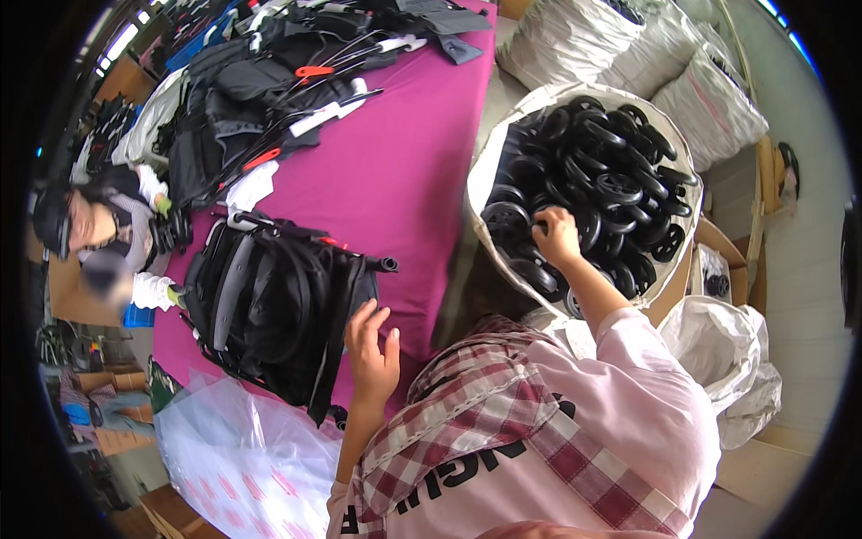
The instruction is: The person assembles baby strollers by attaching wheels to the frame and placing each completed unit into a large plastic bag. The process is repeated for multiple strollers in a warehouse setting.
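Observation:
A folded black stroller (285, 292) lies on the purple-covered table (386, 153). Beside its near right edge is my left hand (370, 355), open with fingers apart and nothing in it. My right arm stretches over a large white sack (482, 193) heaped with black wheels (620, 187). Down among them, my right hand (558, 237) has its fingers bent closed over a wheel at the left of the heap. Its fingertips are partly hidden.
Several more dark stroller frames with fabric (233, 108) are piled at the table's far end. Across the table a person (112, 220) in white sleeves works at the stroller. Clear plastic bags (242, 449) hang at the near left; full white sacks (575, 45) stand behind the wheels.

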### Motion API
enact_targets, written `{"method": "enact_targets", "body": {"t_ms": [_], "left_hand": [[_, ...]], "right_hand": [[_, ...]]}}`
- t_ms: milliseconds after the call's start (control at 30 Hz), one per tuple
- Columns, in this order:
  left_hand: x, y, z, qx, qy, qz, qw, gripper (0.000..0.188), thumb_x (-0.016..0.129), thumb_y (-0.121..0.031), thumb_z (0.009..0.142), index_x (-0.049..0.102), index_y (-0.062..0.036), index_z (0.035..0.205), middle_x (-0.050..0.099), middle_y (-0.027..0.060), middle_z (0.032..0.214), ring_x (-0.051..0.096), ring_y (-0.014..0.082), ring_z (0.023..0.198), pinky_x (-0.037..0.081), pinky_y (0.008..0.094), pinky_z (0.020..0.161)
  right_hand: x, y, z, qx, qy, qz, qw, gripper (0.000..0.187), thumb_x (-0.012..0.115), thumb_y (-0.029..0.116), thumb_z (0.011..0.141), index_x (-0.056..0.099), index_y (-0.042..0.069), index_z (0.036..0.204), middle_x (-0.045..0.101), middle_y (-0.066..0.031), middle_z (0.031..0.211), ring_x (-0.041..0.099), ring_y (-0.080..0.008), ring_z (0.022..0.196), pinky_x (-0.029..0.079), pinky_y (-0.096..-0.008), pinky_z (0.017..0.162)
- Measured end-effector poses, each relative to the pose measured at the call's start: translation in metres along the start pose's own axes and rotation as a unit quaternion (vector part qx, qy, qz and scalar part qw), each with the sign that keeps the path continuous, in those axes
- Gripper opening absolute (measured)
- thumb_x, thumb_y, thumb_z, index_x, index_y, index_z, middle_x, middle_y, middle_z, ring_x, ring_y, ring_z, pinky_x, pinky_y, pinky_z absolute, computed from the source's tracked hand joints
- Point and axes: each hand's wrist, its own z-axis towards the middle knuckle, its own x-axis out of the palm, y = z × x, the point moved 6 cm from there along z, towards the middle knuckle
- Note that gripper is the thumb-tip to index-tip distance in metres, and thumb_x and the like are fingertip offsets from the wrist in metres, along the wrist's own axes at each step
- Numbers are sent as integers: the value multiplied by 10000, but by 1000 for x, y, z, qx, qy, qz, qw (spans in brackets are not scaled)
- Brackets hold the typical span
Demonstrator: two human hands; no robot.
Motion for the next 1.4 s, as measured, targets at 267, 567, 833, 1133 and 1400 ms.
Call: {"method": "enact_targets", "body": {"t_ms": [267, 567, 833, 1133, 1400], "left_hand": [[76, -11, 31, -83, 118, 12, 989, 335, 620, -156, 871, 577, -24, 1175, 499, 181, 1301, 475, 360, 1204, 366, 443, 1034], [133, -54, 90, -95, 220, 13, 971, 369, 629, -156, 865, 567, -14, 1200, 514, 186, 1293, 507, 352, 1198, 400, 416, 1020], [130, -51, 95, -108, 200, 6, 974, 348, 623, -146, 875, 569, -15, 1193, 537, 171, 1275, 518, 340, 1189, 408, 399, 1010], [117, -27, 43, -202, 146, -43, 968, 380, 628, -167, 873, 562, -19, 1217, 521, 165, 1291, 500, 333, 1215, 391, 398, 1027], [125, -14, -2, -252, 137, -85, 954, 392, 627, -187, 879, 547, -13, 1221, 496, 178, 1290, 492, 331, 1212, 398, 388, 1022]], "right_hand": [[30, -76, 41, 100, 181, -61, 976, 534, 691, 275, 763, 540, 163, 1263, 538, -120, 1223, 493, -323, 1192, 437, -498, 952], [34, -80, 86, 5, 273, 95, 957, 370, 747, 187, 717, 642, 30, 1036, 677, -178, 957, 642, -333, 955, 503, -397, 866], [-81, 14, 146, -106, 98, 245, 959, 309, 693, 52, 777, 677, 84, 1083, 607, -137, 1010, 628, -322, 913, 508, -376, 797], [74, 20, 105, -305, 224, -191, 906, 412, 693, 365, 760, 668, 147, 1108, 462, -125, 1343, 530, -293, 1129, 359, -488, 990], [86, 24, 99, -190, 354, -182, 897, 581, 742, 459, 729, 624, 123, 1188, 367, -47, 1440, 506, -302, 1175, 352, -499, 988]]}}
